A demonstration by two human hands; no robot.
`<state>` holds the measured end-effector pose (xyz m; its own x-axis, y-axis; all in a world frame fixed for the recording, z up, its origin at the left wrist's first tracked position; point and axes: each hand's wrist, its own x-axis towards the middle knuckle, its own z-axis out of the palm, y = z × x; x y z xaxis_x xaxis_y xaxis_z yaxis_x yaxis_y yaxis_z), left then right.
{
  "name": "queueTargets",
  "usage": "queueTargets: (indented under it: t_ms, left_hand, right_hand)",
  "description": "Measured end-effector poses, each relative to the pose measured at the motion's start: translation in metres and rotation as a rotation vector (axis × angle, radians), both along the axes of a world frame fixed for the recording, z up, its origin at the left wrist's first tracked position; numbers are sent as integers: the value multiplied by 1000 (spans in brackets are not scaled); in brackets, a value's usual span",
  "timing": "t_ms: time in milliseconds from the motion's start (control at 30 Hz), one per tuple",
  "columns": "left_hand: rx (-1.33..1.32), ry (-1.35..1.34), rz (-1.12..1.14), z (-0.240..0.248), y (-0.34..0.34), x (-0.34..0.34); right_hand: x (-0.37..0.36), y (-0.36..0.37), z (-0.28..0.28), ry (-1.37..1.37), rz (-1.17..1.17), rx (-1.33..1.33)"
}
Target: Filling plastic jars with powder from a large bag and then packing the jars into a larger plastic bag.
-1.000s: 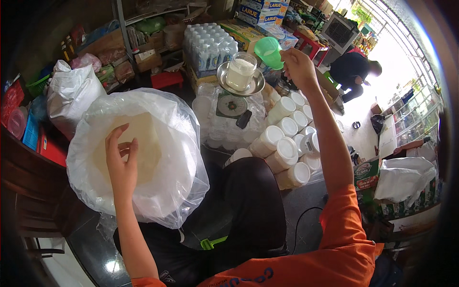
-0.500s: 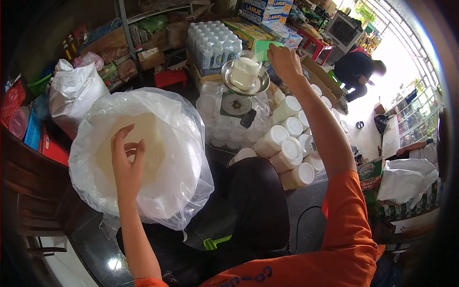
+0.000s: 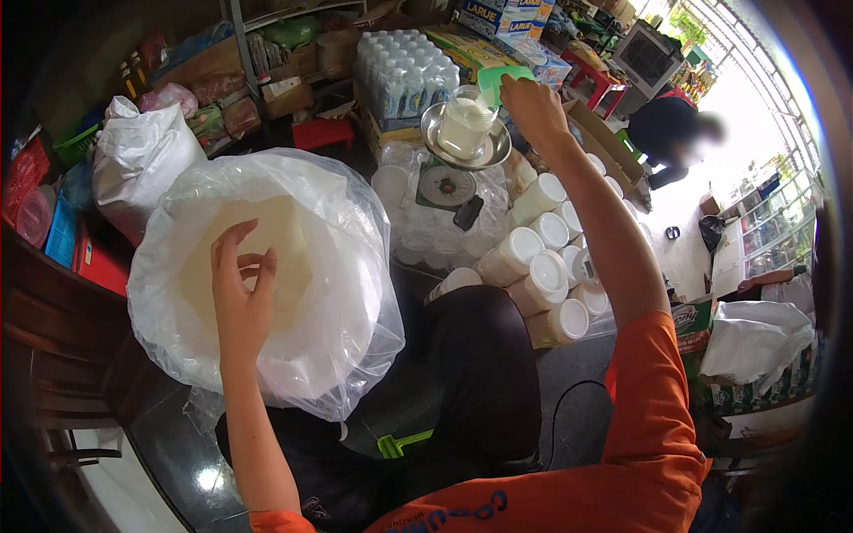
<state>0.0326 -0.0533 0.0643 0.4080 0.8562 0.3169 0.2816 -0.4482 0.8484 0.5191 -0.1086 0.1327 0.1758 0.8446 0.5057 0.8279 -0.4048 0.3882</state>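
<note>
My right hand (image 3: 531, 105) grips a translucent green scoop (image 3: 499, 82), tipped over the mouth of a clear jar (image 3: 465, 130). Whitish powder shows at the scoop's lip and partly fills the jar. Under the jar is the round metal pan (image 3: 496, 151) of a dial scale (image 3: 447, 186). My left hand (image 3: 243, 289) hovers over a big plastic-lined bag (image 3: 342, 293) of pale powder (image 3: 200, 284). Its fingers are curved and apart, with nothing in them.
Several white-lidded jars (image 3: 546, 274) are stacked right of the scale. A dark phone-like object (image 3: 468, 212) lies before the dial. Shrink-wrapped bottles (image 3: 404, 80) stand behind; a white sack (image 3: 142, 169) is at left. A green-handled tool (image 3: 404, 441) lies below. Another person (image 3: 662, 129) crouches far right.
The green scoop has tipped further toward the jar, and powder now shows at its lip. My left hand stays over the bag in much the same pose. The whole view has shifted slightly.
</note>
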Motion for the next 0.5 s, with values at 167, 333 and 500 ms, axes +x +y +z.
queueTargets:
  t_ms: [167,333,500]
  left_hand:
    - [9,8,-8,0,0,0]
    - [-10,-3,-19,1,-1,0]
    - [5,31,-11,1,-1,0]
  right_hand:
    - [-1,4,0,-27,-1,-12]
    - [1,5,1,-39,12,-16]
    - [0,4,1,-21,4,-7]
